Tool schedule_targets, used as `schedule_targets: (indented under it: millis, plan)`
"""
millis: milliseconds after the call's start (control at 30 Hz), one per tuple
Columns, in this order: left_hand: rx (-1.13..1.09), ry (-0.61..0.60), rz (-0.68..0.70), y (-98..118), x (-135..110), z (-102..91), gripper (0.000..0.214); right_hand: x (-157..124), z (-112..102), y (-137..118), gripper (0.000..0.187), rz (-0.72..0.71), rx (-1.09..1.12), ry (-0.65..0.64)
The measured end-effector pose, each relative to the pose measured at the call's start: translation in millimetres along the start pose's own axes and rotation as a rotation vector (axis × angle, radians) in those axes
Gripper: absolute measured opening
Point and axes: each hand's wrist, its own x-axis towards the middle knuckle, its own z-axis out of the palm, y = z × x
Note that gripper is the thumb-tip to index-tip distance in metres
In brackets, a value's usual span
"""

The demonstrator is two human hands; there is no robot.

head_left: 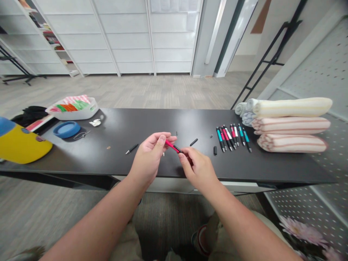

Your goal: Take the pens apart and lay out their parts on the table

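Note:
A pink pen barrel (pixel 171 145) with a black end is held level above the dark table between both hands. My left hand (pixel 151 152) pinches its pink end between thumb and fingers. At the black end, my right hand (pixel 196 164) is closed with thumb and fingertips; its inner fingers are partly hidden. A black pen part with a silver tip (pixel 132 149) lies left of my left hand. Beyond my right hand rests a short black piece (pixel 194 142). A stubby black piece (pixel 215 150) stands nearer the row of pens (pixel 231 137).
Rolled striped towels (pixel 293 125) are stacked at the right end of the dark table (pixel 122 123). To the left are a blue ring-shaped object (pixel 66 129), a white basket (pixel 94 107) of colourful items, a crumpled white scrap (pixel 95 123) and a yellow-and-blue object (pixel 24 145).

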Motion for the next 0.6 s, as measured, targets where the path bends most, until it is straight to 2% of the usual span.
schedule_targets:
  millis: [200, 400, 500, 600]
  plan:
    - [-0.017, 0.025, -0.023, -5, 3, -0.4, 0.031, 0, -2, 4, 0.019, 0.109, 0.209, 0.029]
    - [0.033, -0.04, -0.026, -12, 1, 3.2, 0.03, -2, -2, 9, 0.028, 0.273, 0.485, 0.099]
    - [0.185, -0.106, -0.042, -12, 3, -3.6, 0.03, 0, -4, 10, 0.034, 0.347, 0.592, 0.077]
    - [0.426, -0.257, -0.059, -8, 7, -14.7, 0.031, 2, -6, 12, 0.036, 0.369, 0.644, 0.08]
